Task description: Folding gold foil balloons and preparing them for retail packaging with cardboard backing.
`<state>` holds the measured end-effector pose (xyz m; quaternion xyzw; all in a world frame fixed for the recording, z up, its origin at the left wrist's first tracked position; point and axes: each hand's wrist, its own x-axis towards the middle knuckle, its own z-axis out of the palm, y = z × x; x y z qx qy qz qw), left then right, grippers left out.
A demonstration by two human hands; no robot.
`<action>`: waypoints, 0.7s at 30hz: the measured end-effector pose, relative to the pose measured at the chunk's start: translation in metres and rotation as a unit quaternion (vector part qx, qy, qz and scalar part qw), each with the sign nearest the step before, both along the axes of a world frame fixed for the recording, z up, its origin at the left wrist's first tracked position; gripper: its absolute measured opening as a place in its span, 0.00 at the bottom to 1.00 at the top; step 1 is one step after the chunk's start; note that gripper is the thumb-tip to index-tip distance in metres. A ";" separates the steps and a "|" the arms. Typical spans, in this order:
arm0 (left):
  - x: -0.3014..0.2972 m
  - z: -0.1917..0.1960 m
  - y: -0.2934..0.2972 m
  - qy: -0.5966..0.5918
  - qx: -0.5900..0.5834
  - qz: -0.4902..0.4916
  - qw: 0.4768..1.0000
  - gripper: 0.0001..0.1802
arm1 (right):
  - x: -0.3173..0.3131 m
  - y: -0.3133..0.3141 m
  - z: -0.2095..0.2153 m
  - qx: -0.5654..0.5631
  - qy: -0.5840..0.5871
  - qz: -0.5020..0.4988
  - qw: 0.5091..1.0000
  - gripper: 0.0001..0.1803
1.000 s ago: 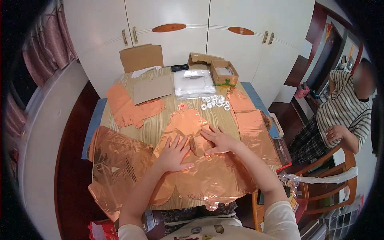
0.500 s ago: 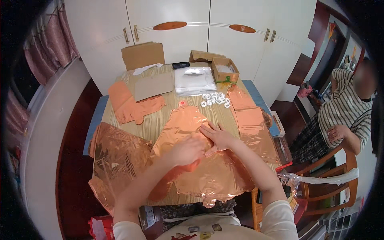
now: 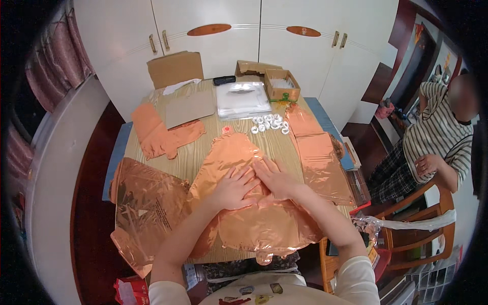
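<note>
A large copper-coloured foil balloon (image 3: 264, 229), flat and without air, lies across the front middle of the wooden table. My left hand (image 3: 236, 188) rests flat on it, fingers spread. Close beside it, my right hand (image 3: 275, 179) presses on the same foil with its fingers stretched out. Both hands hold nothing. Left of my left forearm spreads another flat foil balloon (image 3: 147, 201), crinkled and shiny. A folded foil balloon (image 3: 323, 162) lies along the table's right side. At the far left, a further foil balloon (image 3: 147, 129) is partly hidden under a cardboard sheet (image 3: 189, 109).
Several white ribbon rolls (image 3: 269, 122) sit behind the middle balloon. Beyond them are a stack of clear plastic bags (image 3: 243, 100) and a small cardboard box (image 3: 282, 91). A person in a striped top (image 3: 432, 137) stands at right behind a wooden chair (image 3: 441, 213).
My left hand has gone from a blurred, lower pose to lying flat with fingers spread on the foil. The right hand stays nearly in place. The whole view has shifted slightly.
</note>
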<state>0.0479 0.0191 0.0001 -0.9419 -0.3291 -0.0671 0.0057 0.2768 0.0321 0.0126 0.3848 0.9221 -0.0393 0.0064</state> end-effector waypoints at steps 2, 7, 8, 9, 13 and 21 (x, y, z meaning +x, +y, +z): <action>0.000 0.001 0.002 0.064 -0.009 0.011 0.998 0.39 | -0.003 -0.027 0.001 0.006 -0.031 0.035 0.999 0.61; -0.002 -0.006 0.001 -0.002 0.031 -0.002 1.000 0.41 | 0.008 -0.102 -0.001 0.012 0.002 0.055 0.998 0.45; -0.003 -0.006 0.001 0.004 0.031 0.001 0.999 0.42 | 0.011 -0.116 0.004 0.001 0.021 0.054 0.998 0.43; 0.001 -0.004 0.001 -0.009 0.024 0.001 1.000 0.43 | 0.017 -0.130 0.008 -0.008 0.038 0.047 0.998 0.41; 0.000 0.005 -0.005 -0.018 -0.015 0.012 1.000 0.48 | 0.035 -0.183 0.014 -0.021 0.071 -0.004 0.997 0.36; 0.003 0.003 -0.003 -0.015 -0.027 0.008 0.999 0.57 | 0.032 -0.310 -0.079 -0.170 0.552 -0.384 0.720 0.14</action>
